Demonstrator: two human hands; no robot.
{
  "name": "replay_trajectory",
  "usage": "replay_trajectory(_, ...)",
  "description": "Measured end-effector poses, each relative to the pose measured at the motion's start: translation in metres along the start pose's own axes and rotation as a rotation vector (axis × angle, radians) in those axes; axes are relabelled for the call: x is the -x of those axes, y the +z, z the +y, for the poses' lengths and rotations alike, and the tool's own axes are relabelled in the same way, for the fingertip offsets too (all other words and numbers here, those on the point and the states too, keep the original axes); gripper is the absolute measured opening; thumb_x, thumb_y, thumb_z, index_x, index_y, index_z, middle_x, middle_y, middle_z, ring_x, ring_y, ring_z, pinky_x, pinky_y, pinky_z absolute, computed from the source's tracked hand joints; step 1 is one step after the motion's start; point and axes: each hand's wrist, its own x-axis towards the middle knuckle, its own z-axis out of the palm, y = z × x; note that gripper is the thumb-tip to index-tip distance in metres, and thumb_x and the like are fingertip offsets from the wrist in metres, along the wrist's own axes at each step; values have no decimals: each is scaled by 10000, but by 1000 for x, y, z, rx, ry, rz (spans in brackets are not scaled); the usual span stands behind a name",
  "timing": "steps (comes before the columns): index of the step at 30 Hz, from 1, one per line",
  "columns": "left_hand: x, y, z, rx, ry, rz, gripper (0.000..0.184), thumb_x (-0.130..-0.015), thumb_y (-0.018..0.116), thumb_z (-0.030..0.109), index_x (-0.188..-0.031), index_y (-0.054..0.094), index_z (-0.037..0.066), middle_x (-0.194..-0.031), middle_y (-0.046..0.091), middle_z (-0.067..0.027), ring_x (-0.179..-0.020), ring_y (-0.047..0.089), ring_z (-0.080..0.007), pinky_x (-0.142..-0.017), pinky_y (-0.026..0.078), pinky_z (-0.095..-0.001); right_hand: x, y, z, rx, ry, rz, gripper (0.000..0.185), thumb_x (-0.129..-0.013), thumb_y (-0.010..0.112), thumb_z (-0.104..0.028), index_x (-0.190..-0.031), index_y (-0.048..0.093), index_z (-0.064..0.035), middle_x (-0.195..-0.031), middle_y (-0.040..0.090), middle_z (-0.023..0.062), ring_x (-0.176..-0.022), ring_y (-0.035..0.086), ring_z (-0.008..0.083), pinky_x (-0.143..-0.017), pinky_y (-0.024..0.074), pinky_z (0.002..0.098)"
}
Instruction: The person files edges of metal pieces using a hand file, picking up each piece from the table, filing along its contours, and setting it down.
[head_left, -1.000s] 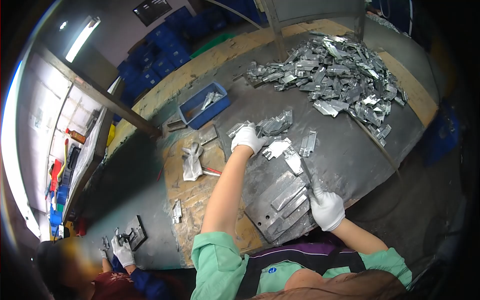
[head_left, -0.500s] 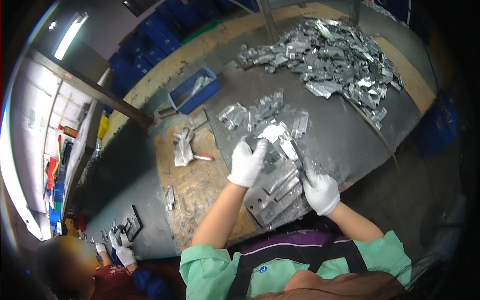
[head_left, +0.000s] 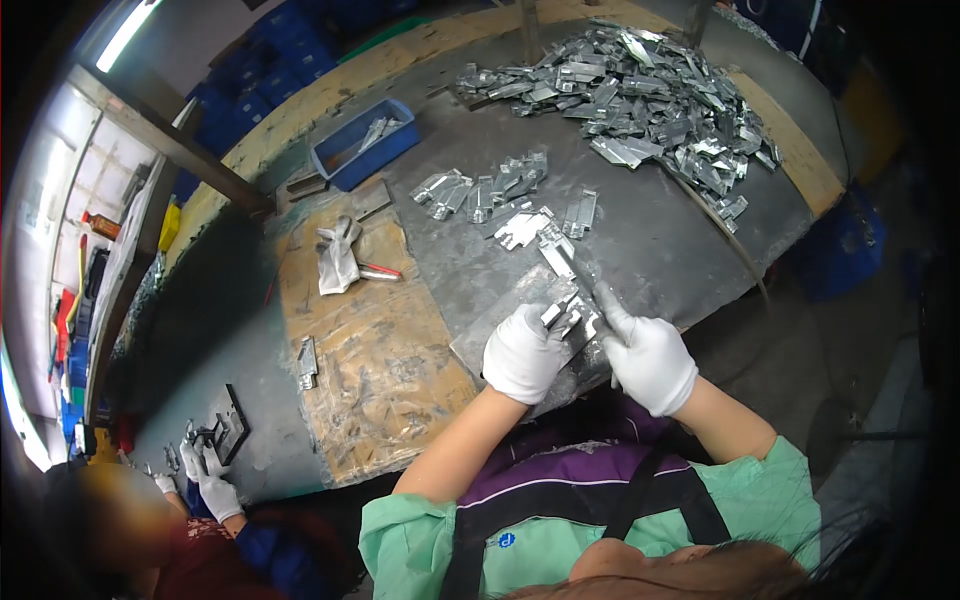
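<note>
My left hand, in a white glove, is closed around shiny metal pieces at the front of the bench. My right hand, also gloved, sits just right of them, its index finger stretched forward and its other fingers curled. A dark slim shape lies by that fingertip, and I cannot make out whether the hand grips it. Beneath both hands is a grey metal block, mostly covered. Beyond the fingers lie bright bent metal parts, with a small group of similar parts further left.
A large heap of metal parts fills the back right. At the back left stands a blue bin with pieces inside. A crumpled white glove and red-handled tool lie on the brown board. A co-worker's gloved hand works at lower left.
My left hand has come down and right, close beside my right hand, over the block. The whole view has shifted, so the bench appears further left and higher.
</note>
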Motion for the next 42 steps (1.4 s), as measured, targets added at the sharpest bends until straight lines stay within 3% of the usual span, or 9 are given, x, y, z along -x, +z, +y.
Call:
replay_trajectory(3,2,-3,-11,-101,143,-107,205,-782,703,209,-916,635,71,-844,660,-157,-750,644,-341,-636,504,-425,18,-23,-33,409,-231,-214,620,-824,507,-95,-1420,354,-14,-597,612,144,-534,627,305,-515,501,418)
replay_trajectory(4,2,0,-16,-92,143,-103,205,-782,703,209,-916,635,71,-844,660,-157,-750,644,-341,-636,504,-425,23,-16,-33,435,-252,-202,633,-752,550,-46,-1372,423,-18,-501,546,84,-468,593,273,-464,479,391)
replay_trajectory(7,0,10,-23,-57,181,-93,186,-790,670,187,-944,642,86,-873,657,-160,-764,642,-347,-646,504,-432,18,-6,-38,502,-230,-187,632,-751,547,-53,-1362,402,19,-513,564,94,-474,600,276,-463,477,394)
replay_trajectory(10,0,19,-30,-16,95,-122,200,-801,644,161,-989,628,95,-902,656,-165,-783,640,-351,-659,505,-434,5,1,-44,506,-219,-201,641,-748,547,-60,-1361,388,39,-527,581,102,-478,605,278,-464,481,397)
replay_trajectory(16,0,8,-21,1,281,-55,225,-752,623,105,-947,551,18,-808,589,-170,-731,608,-359,-647,495,-452,21,-14,-55,561,-115,-309,614,-782,520,-78,-1371,381,26,-532,586,109,-476,604,285,-469,484,398)
replay_trajectory(21,1,15,-23,-154,226,-22,222,-711,684,118,-884,575,31,-784,565,-162,-724,601,-351,-642,492,-442,-4,13,-43,621,-200,-63,567,-794,507,-68,-1348,416,11,-542,595,113,-479,609,291,-484,493,401)
replay_trajectory(25,0,13,-23,-93,237,-56,221,-699,688,119,-864,576,24,-795,569,-162,-722,602,-346,-644,491,-442,16,-2,-51,575,-120,-231,613,-783,523,-82,-1377,399,10,-515,576,102,-460,597,289,-457,482,394)
replay_trajectory(31,1,12,-20,-177,287,-5,277,-670,717,148,-846,559,3,-797,562,-165,-714,597,-341,-648,490,-438,-3,4,-46,568,-179,-139,548,-784,516,-69,-1317,437,32,-562,608,149,-517,633,316,-494,503,410)
replay_trajectory(42,-5,11,-18,264,269,35,210,-747,634,101,-957,641,97,-844,656,-147,-729,640,-343,-630,508,-436,10,6,-48,602,-235,-149,605,-754,538,-70,-1345,433,6,-532,583,90,-481,606,263,-453,477,378)
